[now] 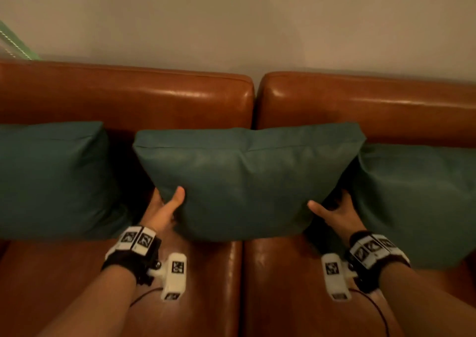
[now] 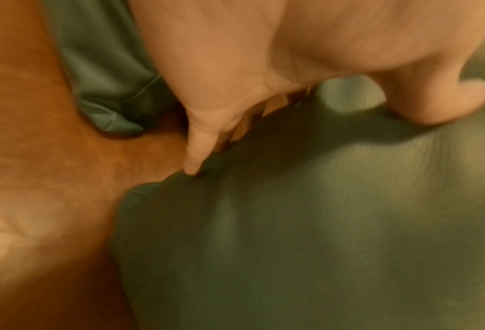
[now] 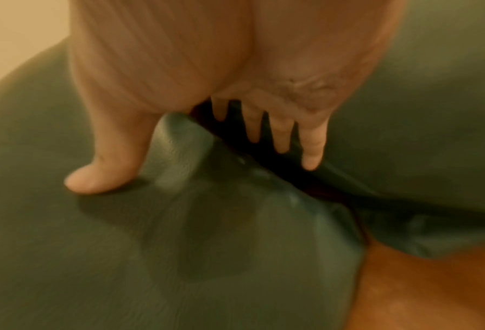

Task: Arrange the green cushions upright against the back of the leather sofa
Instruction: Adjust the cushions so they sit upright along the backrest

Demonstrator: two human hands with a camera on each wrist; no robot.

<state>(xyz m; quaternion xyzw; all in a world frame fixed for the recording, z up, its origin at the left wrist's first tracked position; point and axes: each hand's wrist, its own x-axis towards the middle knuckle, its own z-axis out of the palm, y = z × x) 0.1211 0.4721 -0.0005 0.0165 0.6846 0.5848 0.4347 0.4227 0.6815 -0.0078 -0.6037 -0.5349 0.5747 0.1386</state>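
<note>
Gripping the middle cushion (image 1: 244, 179) with thumbs in front, fingers behind, your left hand (image 1: 162, 211) and right hand (image 1: 337, 214) steady it upright against the sofa back (image 1: 360, 104).

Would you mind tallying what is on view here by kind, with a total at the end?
Green cushions: 3, the left cushion, the middle cushion and the right cushion
Brown leather sofa: 1
Hands gripping the middle cushion: 2, the left hand and the right hand
Total: 6
</note>
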